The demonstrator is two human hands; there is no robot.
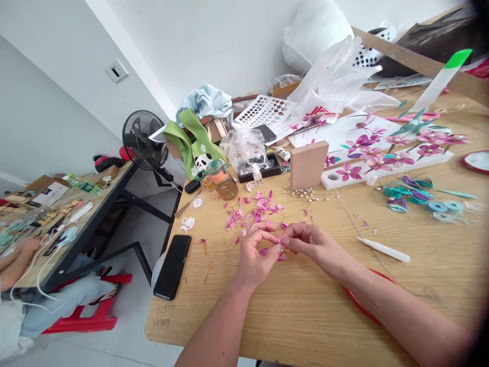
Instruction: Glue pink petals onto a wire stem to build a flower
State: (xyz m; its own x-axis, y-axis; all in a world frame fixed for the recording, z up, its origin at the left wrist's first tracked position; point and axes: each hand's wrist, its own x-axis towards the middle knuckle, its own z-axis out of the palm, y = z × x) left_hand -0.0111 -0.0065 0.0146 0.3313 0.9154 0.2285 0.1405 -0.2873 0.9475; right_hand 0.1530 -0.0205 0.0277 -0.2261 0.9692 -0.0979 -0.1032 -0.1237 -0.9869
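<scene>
The magenta petal piece (pixel 280 240) could crease or slip if the two pinches pull unevenly; dropped, it might be lost among the loose petals (pixel 263 205) left of the wooden block (pixel 308 165). A careless knuckle could scatter the pearl beads (pixel 310 194) at the block's foot. Left hand (pixel 256 251) and right hand (pixel 312 243) meet nearer the wearer than the block, slightly left — thumbs and fingertips closed on the piece, its finer parts hidden.

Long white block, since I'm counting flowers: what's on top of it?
Several pink flowers rise above the long white block; they cover much of its top, hiding most stem bases.
</scene>
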